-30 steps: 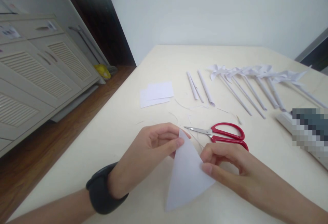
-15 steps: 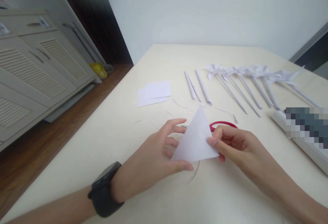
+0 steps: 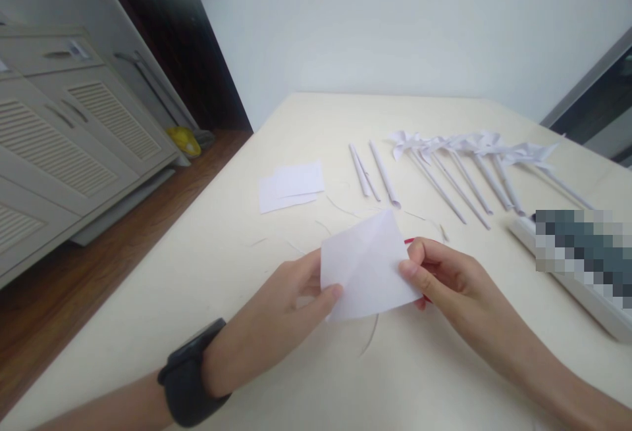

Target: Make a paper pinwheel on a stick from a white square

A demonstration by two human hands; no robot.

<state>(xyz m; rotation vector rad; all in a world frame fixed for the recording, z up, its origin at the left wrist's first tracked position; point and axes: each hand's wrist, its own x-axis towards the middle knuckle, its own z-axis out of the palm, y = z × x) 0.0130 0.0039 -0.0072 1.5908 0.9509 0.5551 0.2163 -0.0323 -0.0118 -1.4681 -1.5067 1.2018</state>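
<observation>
A white square of paper (image 3: pixel 371 266) with a diagonal crease is spread between both hands, above the table. My left hand (image 3: pixel 291 299), with a black watch on its wrist, pinches the paper's left edge, thumb in front and fingers behind. At the right edge, my right hand (image 3: pixel 439 273) grips the sheet between thumb and fingers. Red-handled scissors (image 3: pixel 411 241) lie behind the paper and right hand, mostly hidden. Thin paper strips (image 3: pixel 369 335) lie around and under the sheet.
Two stacked paper squares (image 3: pixel 291 186) lie on the left of the table (image 3: pixel 340 115). Rolled paper sticks (image 3: pixel 384 174) lie farther back. Several paper pinwheels (image 3: pixel 474 145) are lined up on the right. A white box-like object (image 3: pixel 563 279), partly pixelated, sits at the right.
The paper was folded into a triangle and is now opened out to a square. My left hand has closed on its left edge. The view has shifted slightly.
</observation>
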